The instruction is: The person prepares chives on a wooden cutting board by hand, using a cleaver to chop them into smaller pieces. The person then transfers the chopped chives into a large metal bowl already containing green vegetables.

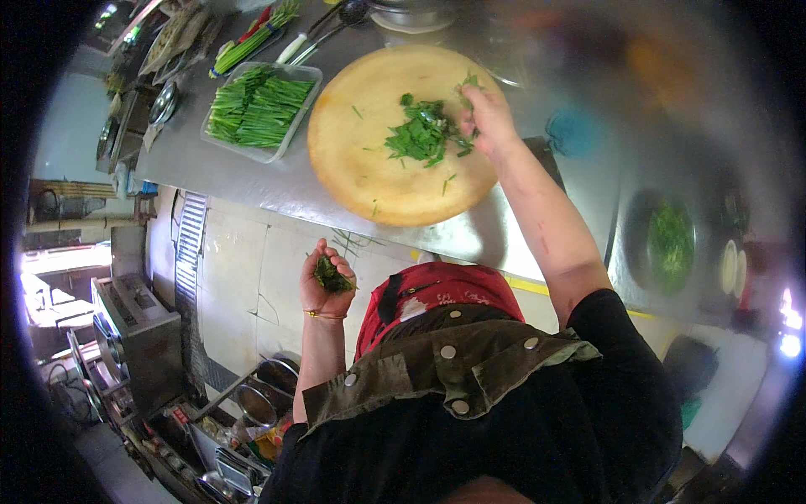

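Observation:
My left hand (329, 286), palm up and away from the counter, is curled around a clump of dark green leaves (332, 274). Over the right side of a round wooden chopping board (352, 170) is my right hand (490, 120). Its fingers are bent around some green leaf pieces (469, 80), which poke out past the fingertips. Right beside those fingers lies a loose pile of cut green leaves (419, 133) on the board. A few stray green bits are scattered across the wood.
Left of the board, a clear plastic tub (272, 153) holds cut green stalks (261, 107). Behind it lie a banded bunch of green stems (255, 45) and white-handled utensil (291, 48). On the right, blurred, a bowl (637, 242) contains shredded greens. Stalks litter the floor (239, 271).

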{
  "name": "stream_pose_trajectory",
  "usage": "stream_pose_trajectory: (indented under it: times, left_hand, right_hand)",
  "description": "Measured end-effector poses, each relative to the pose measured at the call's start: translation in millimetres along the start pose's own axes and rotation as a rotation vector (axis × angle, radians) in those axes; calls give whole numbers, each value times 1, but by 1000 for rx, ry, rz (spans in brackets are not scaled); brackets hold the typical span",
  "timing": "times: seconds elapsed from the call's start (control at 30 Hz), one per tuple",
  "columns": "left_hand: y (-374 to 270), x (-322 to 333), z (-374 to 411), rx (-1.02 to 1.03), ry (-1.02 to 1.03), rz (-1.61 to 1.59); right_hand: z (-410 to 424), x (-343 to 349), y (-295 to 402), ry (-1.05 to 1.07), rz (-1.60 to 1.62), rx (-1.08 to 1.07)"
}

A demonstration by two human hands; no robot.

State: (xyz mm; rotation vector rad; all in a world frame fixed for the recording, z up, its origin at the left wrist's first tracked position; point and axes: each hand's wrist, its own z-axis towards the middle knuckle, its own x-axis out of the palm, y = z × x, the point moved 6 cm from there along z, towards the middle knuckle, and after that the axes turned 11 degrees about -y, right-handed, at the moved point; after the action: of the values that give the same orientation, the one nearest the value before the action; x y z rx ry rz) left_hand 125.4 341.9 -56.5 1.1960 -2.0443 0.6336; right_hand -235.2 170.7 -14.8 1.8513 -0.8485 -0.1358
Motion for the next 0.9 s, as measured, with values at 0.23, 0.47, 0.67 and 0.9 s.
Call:
stream_pose_trajectory:
  times: [0.23,0.47,0.67,0.9]
  left_hand:
    - [39,14,6,-15,18,140]
    - [111,48,-3,-134,46,219]
    - [167,86,23,-264,27,355]
    - [188,114,19,-211,7,441]
  right_hand:
    - [-48,-184,138,-214,20,-349]
    - [-161,-454,231,-975,-992,-984]
    - [-157,-595,196,-1050,-1304,-800]
    - [-182,-570,213,-1021,-1618,-438]
